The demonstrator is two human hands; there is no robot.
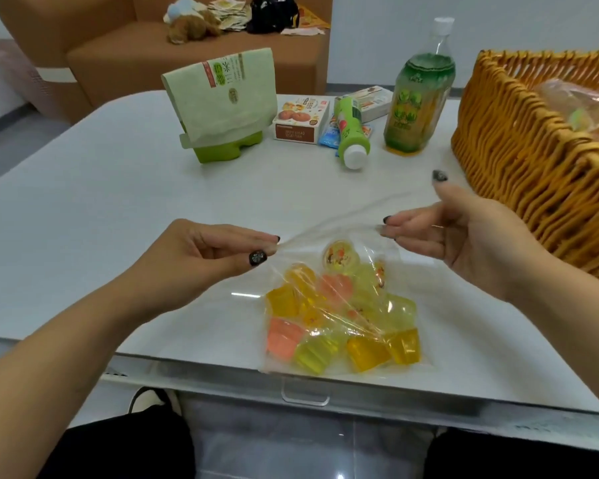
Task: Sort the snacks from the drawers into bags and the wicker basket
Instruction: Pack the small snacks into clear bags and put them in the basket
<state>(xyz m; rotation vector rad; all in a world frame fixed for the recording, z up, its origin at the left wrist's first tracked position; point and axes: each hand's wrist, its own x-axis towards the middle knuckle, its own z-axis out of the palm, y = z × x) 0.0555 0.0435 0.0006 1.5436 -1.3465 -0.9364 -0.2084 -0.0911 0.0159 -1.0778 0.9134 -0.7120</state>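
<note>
A clear plastic bag (339, 319) holding several yellow, orange and pink jelly cups lies on the white table (101, 219) at its near edge. My left hand (208, 257) pinches the bag's top left corner between thumb and fingers. My right hand (464, 236) pinches the top right corner, its index finger raised. The bag's mouth is stretched between them. The wicker basket (519, 157) stands at the right, with wrapped snacks partly visible inside.
At the back of the table stand a green paper bag (222, 95), a brown snack box (300, 122), a lying green bottle (351, 133), a tall green drink bottle (417, 95) and a white box (370, 100). A drawer handle (305, 397) shows below the table edge.
</note>
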